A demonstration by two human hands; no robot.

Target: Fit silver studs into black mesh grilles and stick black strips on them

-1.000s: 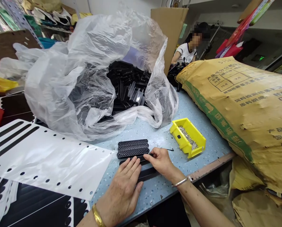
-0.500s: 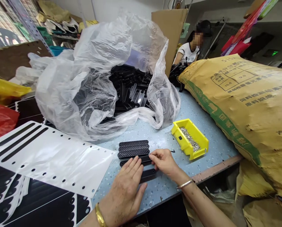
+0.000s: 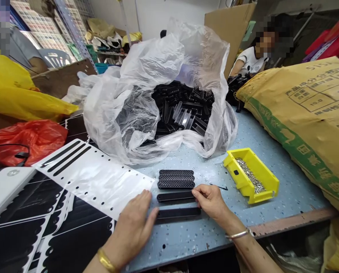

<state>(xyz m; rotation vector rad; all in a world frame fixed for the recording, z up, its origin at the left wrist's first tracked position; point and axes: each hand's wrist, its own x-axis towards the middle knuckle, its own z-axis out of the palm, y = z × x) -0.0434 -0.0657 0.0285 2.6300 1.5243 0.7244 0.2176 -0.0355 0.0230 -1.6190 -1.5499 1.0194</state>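
My right hand [image 3: 211, 200] pinches the right end of a flat black oblong strip [image 3: 175, 196] lying on the blue speckled table [image 3: 285, 197]. A second black strip [image 3: 177, 213] lies just nearer to me. My left hand [image 3: 132, 227] rests flat beside its left end, fingers together and stretched out, holding nothing. Beyond the strips sit three black perforated plastic grilles [image 3: 176, 179] side by side. A large clear plastic bag [image 3: 129, 98] full of black plastic parts [image 3: 183, 110] stands behind them.
A yellow bin [image 3: 250, 174] of small silver metal pieces is at the right, next to a big tan paper sack [image 3: 305, 117]. White sticker backing sheets [image 3: 92, 176] and black sheets lie at the left, with red and yellow bags behind. A person sits beyond the table.
My left hand slid left off the black strips, uncovering both. My view swung left and closer.
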